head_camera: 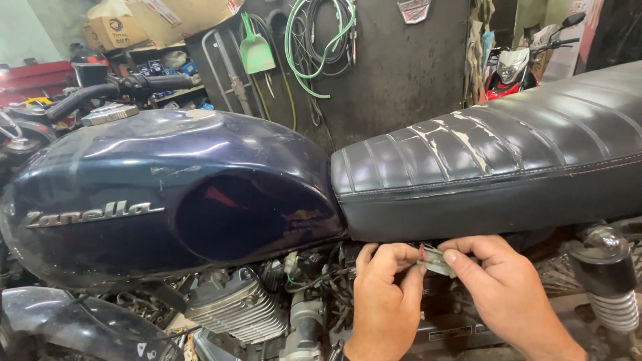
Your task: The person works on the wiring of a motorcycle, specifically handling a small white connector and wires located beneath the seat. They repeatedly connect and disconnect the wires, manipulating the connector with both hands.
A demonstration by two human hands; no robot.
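Observation:
Both my hands are low under the motorcycle's black seat (508, 160). My left hand (386, 294) pinches the left end of a small pale plastic wire connector (436, 261) with red and green wires. My right hand (498, 284) grips the connector's right side with thumb and forefinger. The connector sits just below the seat's front edge, behind the dark blue fuel tank (167, 194). The wiring behind it is in shadow.
A finned engine cylinder (237, 307) sits below the tank, a rear shock spring (612, 304) at the right. Handlebar (120, 87) at the upper left. Green hose (314, 40) and a green dustpan (256, 47) hang on the dark wall; a red-white motorcycle (511, 70) stands behind.

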